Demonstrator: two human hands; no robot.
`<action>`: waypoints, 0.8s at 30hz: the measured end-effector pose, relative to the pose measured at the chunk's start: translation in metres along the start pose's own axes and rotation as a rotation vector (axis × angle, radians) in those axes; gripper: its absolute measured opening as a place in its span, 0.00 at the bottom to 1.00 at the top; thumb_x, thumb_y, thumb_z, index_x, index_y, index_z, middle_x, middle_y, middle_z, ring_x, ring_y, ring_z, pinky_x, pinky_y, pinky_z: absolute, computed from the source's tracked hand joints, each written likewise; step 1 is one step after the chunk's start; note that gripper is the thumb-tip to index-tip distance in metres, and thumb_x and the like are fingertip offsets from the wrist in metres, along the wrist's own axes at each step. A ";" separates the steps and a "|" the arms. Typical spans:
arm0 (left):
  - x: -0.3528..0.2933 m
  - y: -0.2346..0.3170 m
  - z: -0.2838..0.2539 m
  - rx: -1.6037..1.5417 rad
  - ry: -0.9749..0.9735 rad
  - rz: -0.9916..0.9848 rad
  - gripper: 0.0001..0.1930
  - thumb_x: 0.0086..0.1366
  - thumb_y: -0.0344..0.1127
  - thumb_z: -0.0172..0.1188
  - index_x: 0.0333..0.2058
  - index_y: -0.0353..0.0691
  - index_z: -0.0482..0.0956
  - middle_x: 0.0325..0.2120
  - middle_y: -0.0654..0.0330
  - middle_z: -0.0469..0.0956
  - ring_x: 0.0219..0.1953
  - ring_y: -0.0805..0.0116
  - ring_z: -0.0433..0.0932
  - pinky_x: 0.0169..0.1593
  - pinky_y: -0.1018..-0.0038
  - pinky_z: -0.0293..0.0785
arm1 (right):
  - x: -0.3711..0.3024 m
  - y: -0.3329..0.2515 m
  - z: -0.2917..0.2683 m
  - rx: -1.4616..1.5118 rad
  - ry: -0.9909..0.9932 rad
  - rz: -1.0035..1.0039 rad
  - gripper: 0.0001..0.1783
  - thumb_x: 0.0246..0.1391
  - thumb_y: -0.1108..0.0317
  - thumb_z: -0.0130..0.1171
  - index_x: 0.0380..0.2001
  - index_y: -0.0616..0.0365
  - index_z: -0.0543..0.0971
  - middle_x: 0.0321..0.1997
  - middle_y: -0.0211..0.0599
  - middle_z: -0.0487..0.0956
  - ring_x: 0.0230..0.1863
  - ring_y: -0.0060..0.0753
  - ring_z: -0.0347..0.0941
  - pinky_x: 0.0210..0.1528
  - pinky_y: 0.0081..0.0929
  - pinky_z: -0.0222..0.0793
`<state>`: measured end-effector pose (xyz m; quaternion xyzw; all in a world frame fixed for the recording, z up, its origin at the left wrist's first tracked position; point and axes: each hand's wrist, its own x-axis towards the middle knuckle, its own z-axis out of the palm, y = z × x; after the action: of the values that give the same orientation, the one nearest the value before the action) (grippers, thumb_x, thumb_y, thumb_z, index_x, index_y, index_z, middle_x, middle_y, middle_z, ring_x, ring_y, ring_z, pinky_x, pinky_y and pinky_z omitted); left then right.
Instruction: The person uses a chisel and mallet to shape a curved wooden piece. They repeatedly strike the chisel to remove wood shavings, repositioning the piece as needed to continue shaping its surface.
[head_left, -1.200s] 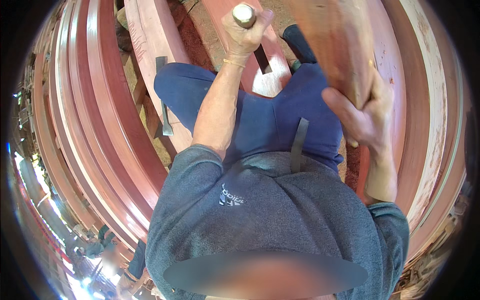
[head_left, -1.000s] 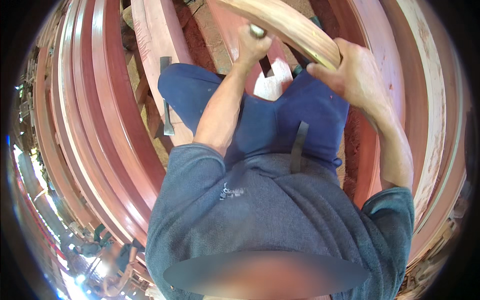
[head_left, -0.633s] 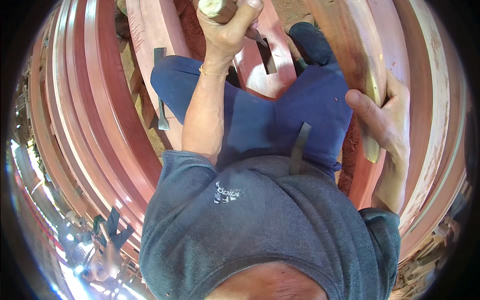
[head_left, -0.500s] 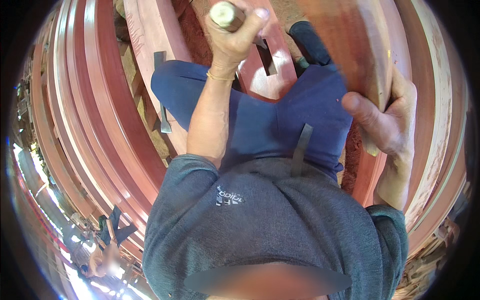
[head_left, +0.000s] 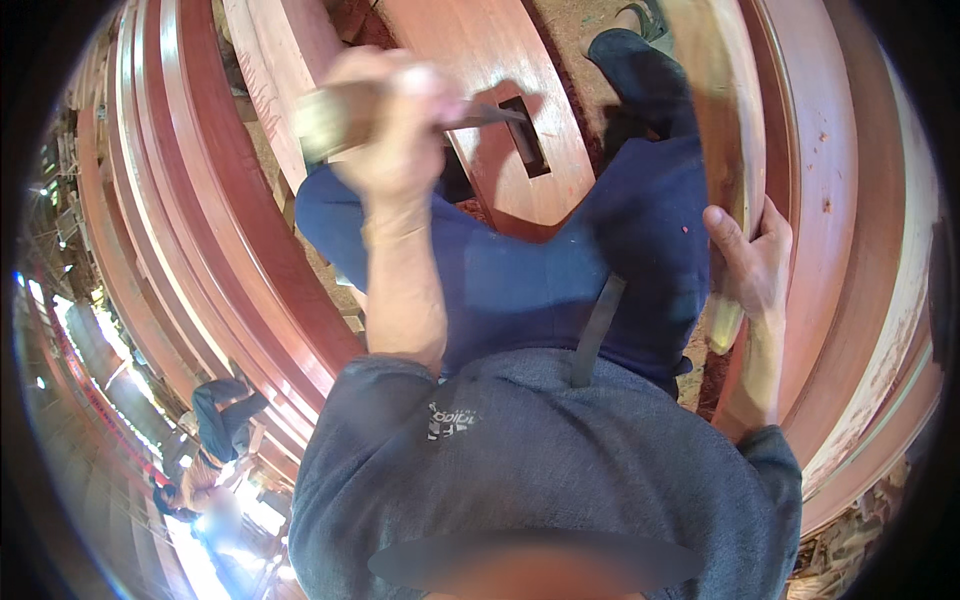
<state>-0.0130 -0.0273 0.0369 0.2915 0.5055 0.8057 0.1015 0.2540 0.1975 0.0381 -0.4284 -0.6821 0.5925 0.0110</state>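
Observation:
My left hand (head_left: 395, 140), smeared by motion, is closed around the pale wooden handle (head_left: 335, 118) of a chisel. The chisel's dark blade (head_left: 490, 116) slants to the right, its tip at the rectangular mortise (head_left: 527, 145) in a reddish timber (head_left: 450, 40) between my legs. At the right, my right hand (head_left: 755, 255) grips a thick wooden mallet, its thumb on the near side and its fingers mostly hidden behind. The mallet's broad body (head_left: 735, 90) rises toward the top edge, and its narrow end (head_left: 725, 325) sticks out below the hand.
Long reddish planks (head_left: 225, 200) lie side by side at the left. More boards (head_left: 825, 170) run along the right. My blue-trousered legs (head_left: 540, 270) straddle the mortised timber. Another person (head_left: 215, 450) is far off at the lower left.
My left hand has tipped the chisel from pointing up at me to slanting leftward, leaving the mortise in plainer view. My right hand and the mallet have shifted slightly left and down.

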 end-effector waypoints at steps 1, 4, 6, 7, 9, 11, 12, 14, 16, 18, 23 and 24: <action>0.013 0.024 -0.008 0.111 -0.042 0.043 0.06 0.69 0.26 0.57 0.31 0.38 0.72 0.18 0.56 0.73 0.19 0.64 0.75 0.24 0.66 0.76 | 0.004 0.011 -0.002 0.064 0.016 0.090 0.29 0.52 0.54 0.76 0.46 0.68 0.80 0.28 0.31 0.78 0.29 0.25 0.75 0.31 0.29 0.71; 0.042 0.092 -0.029 -0.078 -0.142 -0.089 0.14 0.76 0.45 0.49 0.33 0.45 0.73 0.21 0.66 0.68 0.23 0.71 0.68 0.33 0.64 0.68 | 0.018 0.035 -0.003 0.168 0.043 0.222 0.27 0.55 0.50 0.74 0.43 0.64 0.80 0.27 0.31 0.77 0.25 0.20 0.72 0.28 0.22 0.69; 0.055 0.124 -0.040 -0.076 -0.207 -0.143 0.14 0.74 0.49 0.55 0.35 0.47 0.75 0.22 0.68 0.70 0.24 0.74 0.69 0.35 0.67 0.66 | 0.027 0.043 -0.002 0.140 0.042 0.280 0.28 0.55 0.45 0.73 0.41 0.61 0.78 0.27 0.31 0.77 0.24 0.22 0.74 0.27 0.23 0.71; 0.060 0.137 -0.044 -0.073 -0.232 -0.161 0.14 0.72 0.50 0.58 0.34 0.47 0.75 0.22 0.69 0.70 0.24 0.74 0.69 0.36 0.68 0.66 | 0.031 0.046 -0.002 0.168 0.024 0.288 0.28 0.55 0.45 0.73 0.41 0.61 0.78 0.27 0.31 0.77 0.24 0.22 0.75 0.26 0.23 0.71; 0.059 0.153 -0.046 -0.059 -0.181 -0.134 0.14 0.69 0.50 0.61 0.32 0.47 0.74 0.21 0.69 0.70 0.23 0.74 0.68 0.35 0.69 0.66 | 0.038 0.049 -0.003 0.168 -0.003 0.348 0.29 0.55 0.45 0.73 0.41 0.61 0.78 0.27 0.31 0.77 0.24 0.22 0.75 0.26 0.23 0.72; 0.052 0.161 -0.046 -0.049 -0.102 -0.094 0.14 0.66 0.47 0.63 0.29 0.47 0.74 0.19 0.70 0.69 0.21 0.75 0.67 0.33 0.71 0.66 | 0.043 0.051 -0.004 0.179 -0.037 0.344 0.28 0.55 0.45 0.73 0.41 0.61 0.78 0.27 0.31 0.77 0.24 0.22 0.75 0.26 0.23 0.72; 0.048 0.163 -0.046 -0.034 -0.049 -0.082 0.13 0.64 0.45 0.65 0.26 0.47 0.74 0.17 0.71 0.67 0.19 0.76 0.66 0.32 0.72 0.66 | 0.046 0.051 -0.005 0.177 -0.034 0.317 0.28 0.55 0.45 0.72 0.41 0.61 0.78 0.27 0.31 0.78 0.24 0.22 0.75 0.26 0.23 0.72; 0.039 0.165 -0.047 -0.032 -0.008 -0.060 0.14 0.63 0.45 0.65 0.25 0.47 0.73 0.16 0.71 0.67 0.18 0.76 0.66 0.31 0.73 0.65 | 0.049 0.050 -0.005 0.161 -0.057 0.343 0.28 0.56 0.46 0.72 0.41 0.61 0.78 0.27 0.32 0.77 0.24 0.22 0.75 0.26 0.23 0.71; 0.033 0.166 -0.050 -0.070 -0.023 -0.053 0.15 0.66 0.48 0.63 0.27 0.46 0.72 0.17 0.69 0.69 0.20 0.75 0.68 0.31 0.72 0.66 | 0.051 0.048 -0.005 0.167 -0.057 0.352 0.27 0.56 0.48 0.72 0.40 0.63 0.79 0.27 0.31 0.77 0.24 0.22 0.74 0.27 0.23 0.72; 0.029 0.166 -0.052 -0.085 0.028 -0.040 0.16 0.65 0.48 0.64 0.26 0.47 0.71 0.16 0.70 0.66 0.19 0.75 0.65 0.30 0.72 0.63 | 0.052 0.047 -0.005 0.195 -0.053 0.373 0.25 0.56 0.52 0.74 0.40 0.65 0.79 0.27 0.31 0.76 0.24 0.21 0.72 0.29 0.24 0.72; 0.032 0.166 -0.049 -0.023 0.131 0.003 0.16 0.66 0.48 0.64 0.26 0.46 0.72 0.15 0.71 0.64 0.18 0.75 0.63 0.29 0.73 0.60 | 0.051 0.048 -0.007 0.211 -0.064 0.356 0.26 0.55 0.51 0.74 0.41 0.65 0.79 0.28 0.32 0.77 0.27 0.21 0.74 0.31 0.25 0.74; 0.033 0.165 -0.045 -0.012 0.151 -0.023 0.17 0.66 0.49 0.64 0.26 0.46 0.72 0.15 0.71 0.64 0.19 0.75 0.63 0.30 0.73 0.61 | 0.050 0.047 -0.008 0.205 -0.077 0.340 0.27 0.54 0.51 0.74 0.41 0.66 0.79 0.29 0.32 0.77 0.27 0.22 0.74 0.31 0.25 0.74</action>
<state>-0.0443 -0.1234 0.1789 0.2235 0.5101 0.8273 0.0739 0.2533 0.2306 -0.0227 -0.5110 -0.5359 0.6682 -0.0719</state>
